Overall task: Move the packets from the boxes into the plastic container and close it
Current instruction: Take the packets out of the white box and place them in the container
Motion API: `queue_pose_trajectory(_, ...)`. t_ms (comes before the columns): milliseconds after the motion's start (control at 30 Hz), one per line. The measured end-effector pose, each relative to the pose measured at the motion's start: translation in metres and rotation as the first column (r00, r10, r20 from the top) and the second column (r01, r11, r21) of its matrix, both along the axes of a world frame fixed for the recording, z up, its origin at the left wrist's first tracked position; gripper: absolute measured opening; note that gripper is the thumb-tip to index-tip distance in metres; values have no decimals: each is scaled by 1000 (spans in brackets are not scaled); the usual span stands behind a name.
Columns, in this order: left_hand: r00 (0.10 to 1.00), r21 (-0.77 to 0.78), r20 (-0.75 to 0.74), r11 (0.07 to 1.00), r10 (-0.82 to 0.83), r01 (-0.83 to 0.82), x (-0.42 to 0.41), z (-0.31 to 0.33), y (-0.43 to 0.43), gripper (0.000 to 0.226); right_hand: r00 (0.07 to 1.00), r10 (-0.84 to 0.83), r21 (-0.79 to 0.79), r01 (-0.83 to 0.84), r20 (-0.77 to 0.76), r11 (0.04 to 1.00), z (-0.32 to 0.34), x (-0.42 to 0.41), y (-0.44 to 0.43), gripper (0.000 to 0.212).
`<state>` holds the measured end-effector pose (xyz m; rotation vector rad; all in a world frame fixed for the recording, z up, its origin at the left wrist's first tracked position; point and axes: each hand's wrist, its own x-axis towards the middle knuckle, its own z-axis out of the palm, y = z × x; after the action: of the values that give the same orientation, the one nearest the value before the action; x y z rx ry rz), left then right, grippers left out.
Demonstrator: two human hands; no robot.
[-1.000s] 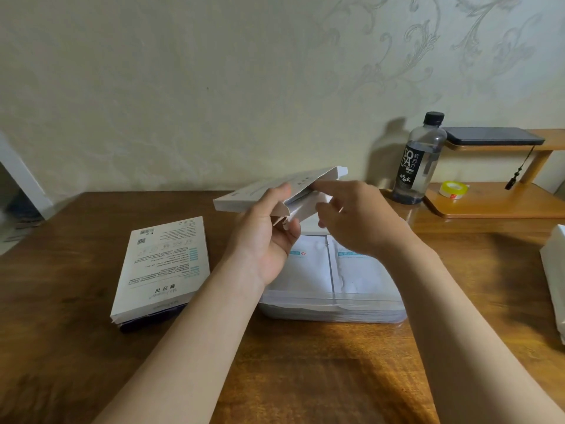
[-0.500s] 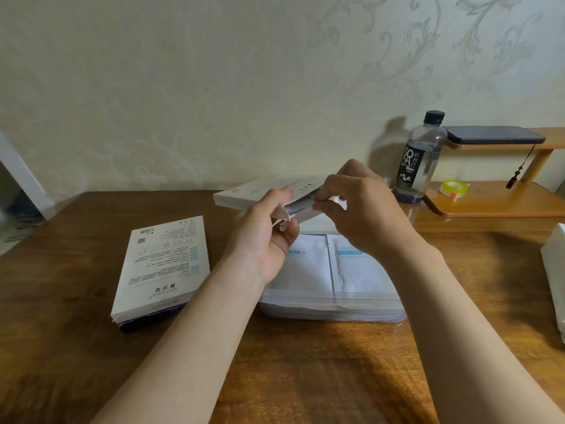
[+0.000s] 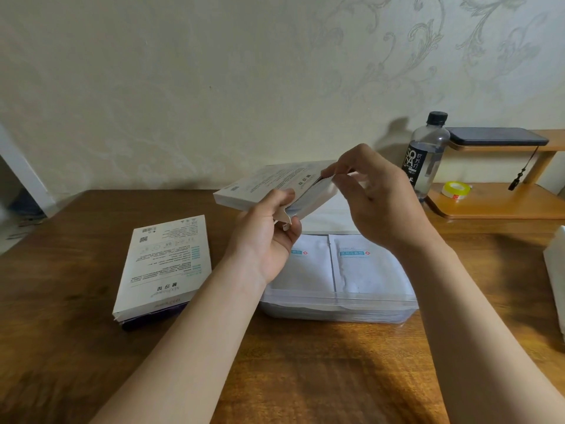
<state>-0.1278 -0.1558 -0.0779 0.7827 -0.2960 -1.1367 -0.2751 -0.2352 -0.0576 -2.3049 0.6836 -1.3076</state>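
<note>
While a white box (image 3: 269,185) is being held up over the plastic container (image 3: 336,313), its near end is being gripped by the curled fingers of the left hand (image 3: 266,237). The upper edge of its open end is being pinched between thumb and forefinger of the right hand (image 3: 376,197). White packets (image 3: 363,264) are lying side by side in the uncovered container on the wooden table (image 3: 305,377). A second box (image 3: 165,267) is lying flat to the left, with a bottle (image 3: 423,154) and a tape roll (image 3: 455,189) at far right.

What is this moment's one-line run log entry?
stage: opening held box | left hand: grips held box | right hand: pinches its end flap | plastic container: holds packets | second box: on table
</note>
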Motion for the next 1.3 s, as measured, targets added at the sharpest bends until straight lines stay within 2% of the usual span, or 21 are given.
queue_pose_trajectory(100, 1000, -11, -10, 1000, -13, 13, 1, 1, 0, 26, 992, 2, -3, -1, 125, 1000, 2, 0, -1, 4)
queue_pose_trajectory(200, 1000, -1, -14, 1000, -9, 9, 2, 1, -1, 27, 961, -38, -11, 42, 273, 999, 8, -2, -2, 8)
queue_pose_trajectory(367, 999, 23, 4, 998, 50, -50, 6, 4, -3, 24, 826, -97, 87, 58, 555, 995, 14, -12, -6, 15)
queue_pose_trajectory(500, 995, 33, 5, 994, 100, -101, 9, 4, -3, 20, 736, -221, 207, 113, 639, 972, 19, -17, -10, 16)
queue_pose_trajectory(700, 990, 7, -59, 992, 128, -128, 12, 5, 0, 22, 761, -466, 480, 233, 451, 846, 4, -18, -23, 22)
queue_pose_trajectory(833, 979, -17, -120, 986, 163, -166, 13, 5, -1, 31, 818, -509, 562, 297, 269, 772, -7, -15, -31, 17)
queue_pose_trajectory(933, 978, -26, -123, 985, 168, -173, 14, 4, -2, 35, 891, -431, 609, 264, 144, 748, -15, -7, -29, 21)
queue_pose_trajectory(1033, 979, -32, -120, 985, 167, -172, 15, 3, -2, 43, 951, -306, 638, 217, 31, 739, -20, 6, -19, 15)
queue_pose_trajectory(1133, 978, -38, -103, 982, 181, -186, 16, 1, -3, 53, 968, -242, 656, 222, -61, 722, -24, 16, -13, 8)
queue_pose_trajectory(1233, 978, -40, -98, 982, 182, -186, 16, -1, -4, 52, 981, -170, 674, 191, -98, 713, -24, 17, -10, 5)
queue_pose_trajectory(1300, 979, -46, -101, 982, 178, -183, 16, -1, -4, 51, 979, -83, 648, 186, -186, 738, -23, 15, -8, 14)
